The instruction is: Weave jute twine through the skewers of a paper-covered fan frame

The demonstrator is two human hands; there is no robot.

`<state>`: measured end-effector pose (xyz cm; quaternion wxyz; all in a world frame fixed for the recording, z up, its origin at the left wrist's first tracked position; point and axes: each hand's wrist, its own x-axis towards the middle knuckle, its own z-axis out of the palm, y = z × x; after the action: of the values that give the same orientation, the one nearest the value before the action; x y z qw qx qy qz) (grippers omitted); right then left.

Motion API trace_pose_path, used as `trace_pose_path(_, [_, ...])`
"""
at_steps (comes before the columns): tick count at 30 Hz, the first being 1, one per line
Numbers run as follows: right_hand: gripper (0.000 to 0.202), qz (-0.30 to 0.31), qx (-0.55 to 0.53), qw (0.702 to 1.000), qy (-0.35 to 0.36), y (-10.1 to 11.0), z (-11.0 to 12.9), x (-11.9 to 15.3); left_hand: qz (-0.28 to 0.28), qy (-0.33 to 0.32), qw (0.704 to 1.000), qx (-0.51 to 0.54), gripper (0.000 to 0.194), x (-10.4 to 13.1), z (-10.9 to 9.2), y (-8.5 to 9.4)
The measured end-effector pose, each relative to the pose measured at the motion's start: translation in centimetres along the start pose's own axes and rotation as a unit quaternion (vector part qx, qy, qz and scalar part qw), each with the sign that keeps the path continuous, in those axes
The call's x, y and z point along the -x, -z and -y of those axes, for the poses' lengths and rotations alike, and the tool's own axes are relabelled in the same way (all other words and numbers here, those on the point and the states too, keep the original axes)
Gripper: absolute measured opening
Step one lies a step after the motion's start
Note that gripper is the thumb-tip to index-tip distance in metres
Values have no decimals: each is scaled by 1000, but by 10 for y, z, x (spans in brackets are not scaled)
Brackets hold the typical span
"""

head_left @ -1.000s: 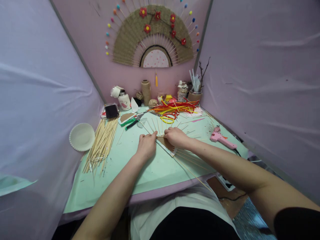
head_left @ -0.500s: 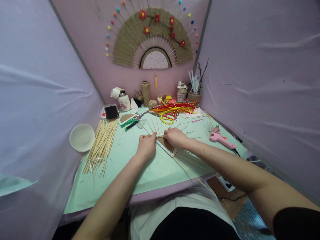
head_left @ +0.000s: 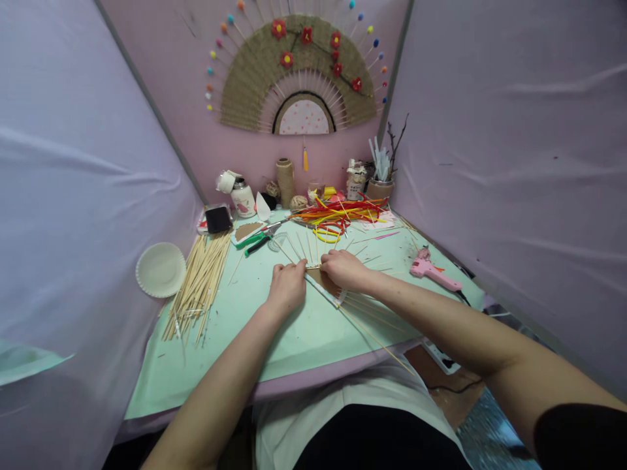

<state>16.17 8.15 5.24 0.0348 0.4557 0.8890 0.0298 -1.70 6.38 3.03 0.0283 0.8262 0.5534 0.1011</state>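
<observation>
A half-round piece of brown cardboard (head_left: pixel 321 279) with a white edge lies on the green table cover, thin wooden sticks (head_left: pixel 368 334) fanning out from its rim. My left hand (head_left: pixel 289 284) is closed at the cardboard's left corner, thumb and fingers pressed on its edge. Along the upper edge, my right hand (head_left: pixel 341 269) is curled with its fingertips pinching the white rim and covering part of the cardboard. Whether a stick end sits under the fingertips is hidden.
Loose wooden sticks (head_left: pixel 200 284) and a white bowl (head_left: pixel 160 269) lie left. Green-handled pliers (head_left: pixel 257 241), yellow-handled scissors (head_left: pixel 327 235) and red and yellow pipe cleaners (head_left: pixel 343 212) lie behind. A pink glue gun (head_left: pixel 434 271) rests right. A large decorated fan (head_left: pixel 298 72) hangs on the back wall.
</observation>
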Motion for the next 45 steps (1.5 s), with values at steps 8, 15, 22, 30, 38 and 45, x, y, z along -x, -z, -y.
trace_pose_path(8, [22,-3,-1,1000,2,-2,0,-1,-3,0,1000,2,46,1,0,0])
trace_pose_path(15, [21,-4,2,1000,3,-1,0,0,2,2,1000,-1,44,0,0,0])
trace_pose_path(22, [20,-1,8,1000,5,-1,0,1,7,7,1000,-1,41,0,0,-1])
trace_pose_path(30, [19,-2,11,1000,4,-1,1,0,0,6,1000,-2,41,0,0,-3])
trace_pose_path(38, [20,3,10,1000,4,0,1,0,9,11,1000,6,41,0,0,-2])
trace_pose_path(45, [20,3,16,1000,7,-1,0,0,7,11,1000,7,40,0,0,-1])
